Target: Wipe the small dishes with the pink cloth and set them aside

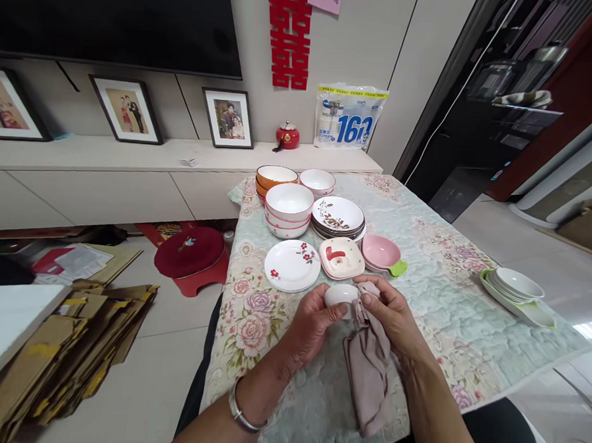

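Observation:
Near the front of the table, my left hand grips a small white bowl by its left side. My right hand is closed on a dusty-pink cloth, which it presses against the bowl's right rim; the rest of the cloth hangs down. Just beyond the hands lie a squarish dish with a red pattern and white plates with red flowers. A pink bowl with a green leaf-shaped handle sits behind my right hand.
Stacked white bowls, orange bowls and brown-flowered plates stand at the back of the flowered tablecloth. To the right, small white bowls rest on a long dish. A red stool and flattened cardboard are on the left.

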A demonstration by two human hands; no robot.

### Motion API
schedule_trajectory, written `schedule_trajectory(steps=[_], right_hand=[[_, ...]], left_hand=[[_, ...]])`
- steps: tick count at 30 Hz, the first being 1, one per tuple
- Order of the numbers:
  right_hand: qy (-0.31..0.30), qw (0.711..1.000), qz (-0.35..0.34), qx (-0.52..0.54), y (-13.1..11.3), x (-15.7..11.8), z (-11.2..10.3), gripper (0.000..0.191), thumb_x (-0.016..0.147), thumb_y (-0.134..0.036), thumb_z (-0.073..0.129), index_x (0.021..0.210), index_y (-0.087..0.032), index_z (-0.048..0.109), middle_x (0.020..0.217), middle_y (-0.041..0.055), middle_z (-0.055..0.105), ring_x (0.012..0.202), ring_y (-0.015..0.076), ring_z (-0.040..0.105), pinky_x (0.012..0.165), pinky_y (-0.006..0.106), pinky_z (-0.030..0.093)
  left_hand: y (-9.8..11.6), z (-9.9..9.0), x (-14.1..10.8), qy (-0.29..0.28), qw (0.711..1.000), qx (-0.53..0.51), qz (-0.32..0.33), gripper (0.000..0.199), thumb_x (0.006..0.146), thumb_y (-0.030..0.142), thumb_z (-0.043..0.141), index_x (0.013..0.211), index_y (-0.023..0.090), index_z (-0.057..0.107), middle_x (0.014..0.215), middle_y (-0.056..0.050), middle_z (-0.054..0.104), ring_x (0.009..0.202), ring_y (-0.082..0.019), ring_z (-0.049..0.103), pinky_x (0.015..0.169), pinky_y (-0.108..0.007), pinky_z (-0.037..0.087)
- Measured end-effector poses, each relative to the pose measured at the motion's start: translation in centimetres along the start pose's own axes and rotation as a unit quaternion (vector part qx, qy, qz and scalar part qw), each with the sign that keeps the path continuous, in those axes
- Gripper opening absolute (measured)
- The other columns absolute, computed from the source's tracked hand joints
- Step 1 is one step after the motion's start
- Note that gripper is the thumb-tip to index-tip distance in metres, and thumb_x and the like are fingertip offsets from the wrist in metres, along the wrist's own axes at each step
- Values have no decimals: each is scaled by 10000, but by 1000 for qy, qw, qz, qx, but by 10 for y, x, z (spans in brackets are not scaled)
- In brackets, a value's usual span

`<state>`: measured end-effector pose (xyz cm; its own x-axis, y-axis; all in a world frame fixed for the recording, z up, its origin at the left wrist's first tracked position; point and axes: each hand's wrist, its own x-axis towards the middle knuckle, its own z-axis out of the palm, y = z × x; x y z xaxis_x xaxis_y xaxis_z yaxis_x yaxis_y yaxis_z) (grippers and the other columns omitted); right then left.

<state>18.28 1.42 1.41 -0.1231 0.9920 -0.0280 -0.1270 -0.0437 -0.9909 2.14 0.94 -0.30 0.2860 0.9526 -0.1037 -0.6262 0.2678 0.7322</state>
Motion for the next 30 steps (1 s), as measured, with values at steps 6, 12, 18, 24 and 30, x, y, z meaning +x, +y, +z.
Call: schedule_trajectory(steps=[6,12,18,24,30], right_hand=[[-35,999,24,2,-1,0,-10,378,797,-414,738,1110,-225,640,854,12,665,693,156,598,629,265,471],[-55,976,-39,-205,-2,-2,-4,320,883,-446,633,1110,-222,654,845,4,643,736,164,587,645,259,448],[-11,919,-140,-368,-2,-1,12,313,976,-433,450,1051,-218,665,991,46,678,899,202,615,784,298,452],[53,939,-78,-330,10,6,2,476,983,-539,338,688,-209,512,622,-4,541,592,156,489,564,272,381],[114,925,-97,-349,14,4,7,486,988,-540,321,703,-208,533,643,9,556,614,167,501,582,286,383]], left_hand=[[4,-3,-2,-8,997,74,3,274,732,365,745,755,141,587,672,13,560,659,-114,457,645,-252,354],[4,-8,-1,-65,966,251,0,308,722,386,742,734,168,524,648,41,463,634,-114,376,602,-256,309],[5,-5,-4,-38,961,273,34,257,745,366,715,721,169,552,673,25,509,673,-136,418,649,-269,349],[2,-5,-1,-1,993,112,28,302,669,357,792,784,156,598,698,18,573,671,-126,451,667,-257,341],[0,-4,0,-4,998,68,-3,336,627,347,819,755,152,578,681,15,575,654,-119,448,660,-253,335]])
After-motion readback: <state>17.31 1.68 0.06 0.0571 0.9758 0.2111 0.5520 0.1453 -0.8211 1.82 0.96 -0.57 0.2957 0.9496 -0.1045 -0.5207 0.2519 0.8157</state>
